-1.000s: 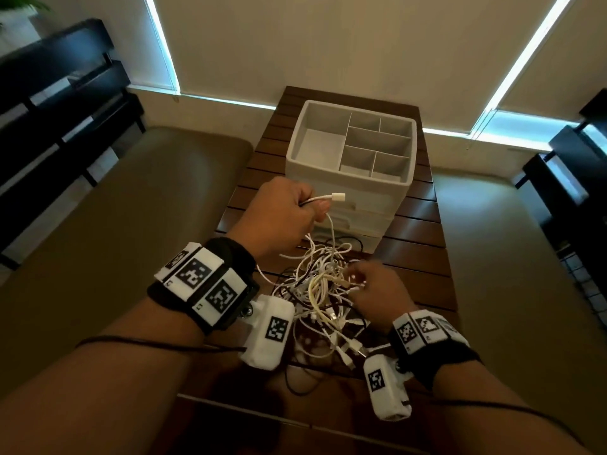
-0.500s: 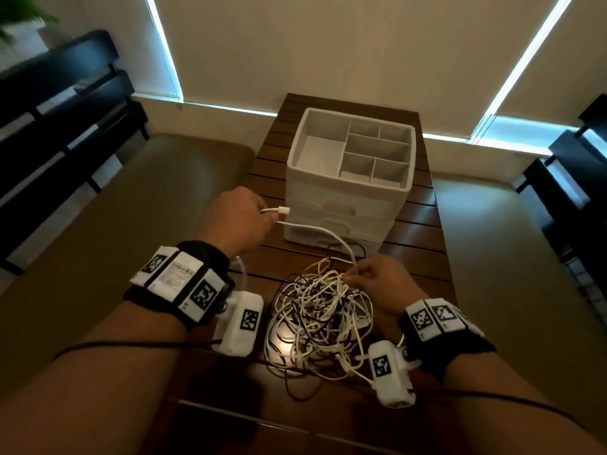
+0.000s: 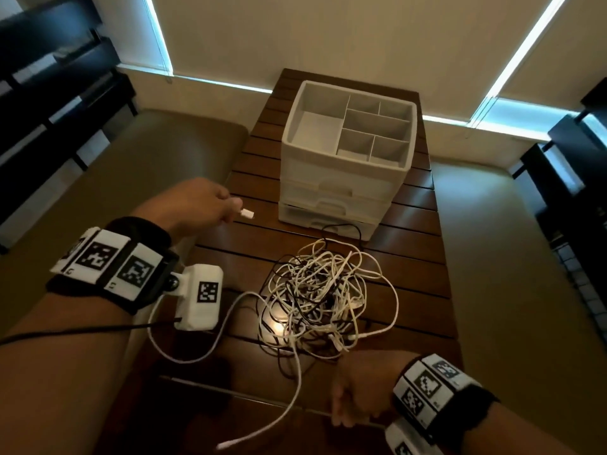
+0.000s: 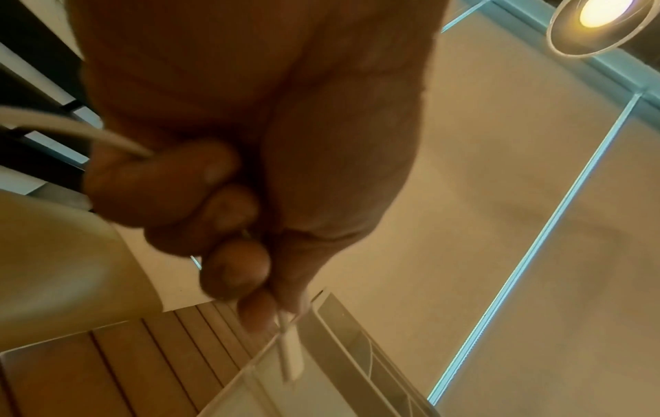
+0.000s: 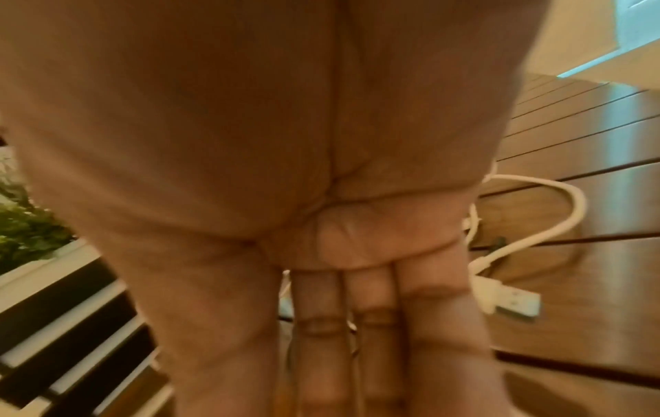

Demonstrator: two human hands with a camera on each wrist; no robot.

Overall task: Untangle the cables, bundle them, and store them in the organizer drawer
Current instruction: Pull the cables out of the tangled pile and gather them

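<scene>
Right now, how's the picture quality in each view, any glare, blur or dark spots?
Head view: dim room, bright window strips, a glare spot on the table under the cable tangle. Left wrist view: lamp flare top right, left hand shadowed, connector blurred. Right wrist view: right hand fills the frame, soft and blurred.

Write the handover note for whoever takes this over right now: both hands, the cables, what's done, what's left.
Left hand: grips one white cable near its plug, fingers curled round it, held left of the organizer.
Right hand: at the table's near edge, fingers straight, holding nothing visible.
That cable's far end lies loose at the near edge, and it looks mostly drawn out of the cable pile.
The pile sits tangled mid-table, white and black cables mixed.
Done: one cable nearly freed.
Left: coil it, untangle the rest, bundle them, open a drawer (all look closed), store them.
</scene>
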